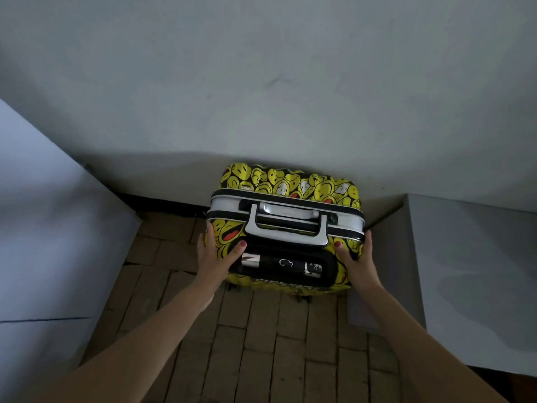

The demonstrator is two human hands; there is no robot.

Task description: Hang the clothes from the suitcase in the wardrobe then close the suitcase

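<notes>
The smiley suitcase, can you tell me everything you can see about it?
The suitcase is a hard, shiny shell covered in yellow smiley faces. It stands upright and closed on the brick floor, against the wall. A silver frame band runs across its top, with a silver carry handle lying flat. A black recess holds the pull handle. The left hand and right hand grip its near corners.

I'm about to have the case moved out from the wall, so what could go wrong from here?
Both hands, left hand and right hand, only clasp the smooth sides of the upright suitcase, not its handle, so it could slip or tip. It stands in a narrow gap between the white furniture and a grey box, so it may knock them.
</notes>
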